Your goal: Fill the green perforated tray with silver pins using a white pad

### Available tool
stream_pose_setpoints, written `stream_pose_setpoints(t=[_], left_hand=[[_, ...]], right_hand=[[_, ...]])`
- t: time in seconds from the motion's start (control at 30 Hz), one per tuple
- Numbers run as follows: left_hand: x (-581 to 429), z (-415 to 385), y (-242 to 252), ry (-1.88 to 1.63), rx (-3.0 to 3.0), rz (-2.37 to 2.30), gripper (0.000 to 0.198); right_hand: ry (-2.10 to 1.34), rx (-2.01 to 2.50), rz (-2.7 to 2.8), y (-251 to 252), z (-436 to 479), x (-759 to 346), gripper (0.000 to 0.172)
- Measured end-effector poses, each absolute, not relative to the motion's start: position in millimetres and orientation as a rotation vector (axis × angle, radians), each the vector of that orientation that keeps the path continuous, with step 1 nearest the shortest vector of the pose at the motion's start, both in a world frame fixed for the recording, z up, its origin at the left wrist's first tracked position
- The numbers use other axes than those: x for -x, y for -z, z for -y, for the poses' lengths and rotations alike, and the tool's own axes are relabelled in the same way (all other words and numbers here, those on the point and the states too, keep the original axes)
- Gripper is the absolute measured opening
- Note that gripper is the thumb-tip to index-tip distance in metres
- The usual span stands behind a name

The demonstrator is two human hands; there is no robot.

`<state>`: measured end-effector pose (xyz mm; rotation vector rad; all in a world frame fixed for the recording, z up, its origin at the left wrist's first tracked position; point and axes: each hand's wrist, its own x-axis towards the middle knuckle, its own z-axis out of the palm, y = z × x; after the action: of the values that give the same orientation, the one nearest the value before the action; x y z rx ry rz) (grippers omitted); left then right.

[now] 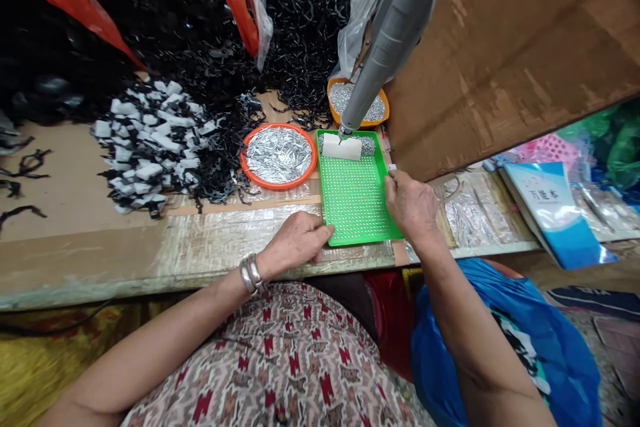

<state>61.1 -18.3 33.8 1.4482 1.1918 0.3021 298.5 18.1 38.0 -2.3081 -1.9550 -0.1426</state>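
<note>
A shallow green tray with rows of small holes lies on the bench in front of me. My left hand pinches its near left corner, thumb over the rim. At the right rim, my right hand is closed around the edge. Along the far end of the tray lies a white, curved tube-like piece. Small grey metal bits are heaped beside and behind it. A grey electric screwdriver hangs tilted above, its tip over the white piece.
Left of the tray stands an orange-red dish of flat silver pieces. An orange bowl of tiny metal parts sits behind. Black-and-white pieces are piled left, with black parts heaped beyond. A cardboard panel and blue booklet are right.
</note>
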Motion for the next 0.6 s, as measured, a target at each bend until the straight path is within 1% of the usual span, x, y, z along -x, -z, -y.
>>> stream_pose_setpoints(t=[0.13,0.23,0.3,0.4,0.6], left_hand=[[-53,23,-33,-0.339,-1.416,-1.176,0.044],[-42,32,-31,-0.373,-1.386,-1.164,0.043],[-33,39,-30,-0.385,-1.338,-1.145,0.041],[-17,50,-30,-0.404,-1.264,-1.124,0.038],[15,71,-32,-0.408,-1.178,-1.176,0.041]], right_hand=[[0.196,2.069,1.978,-38,-9,-299,0.03],[0.229,1.965,2.136,-37,-10,-299,0.024],[0.237,1.951,2.275,-36,-14,-299,0.021],[0.281,2.0,2.369,-34,-20,-297,0.024],[0.517,2.066,2.46,-30,-25,-289,0.026]])
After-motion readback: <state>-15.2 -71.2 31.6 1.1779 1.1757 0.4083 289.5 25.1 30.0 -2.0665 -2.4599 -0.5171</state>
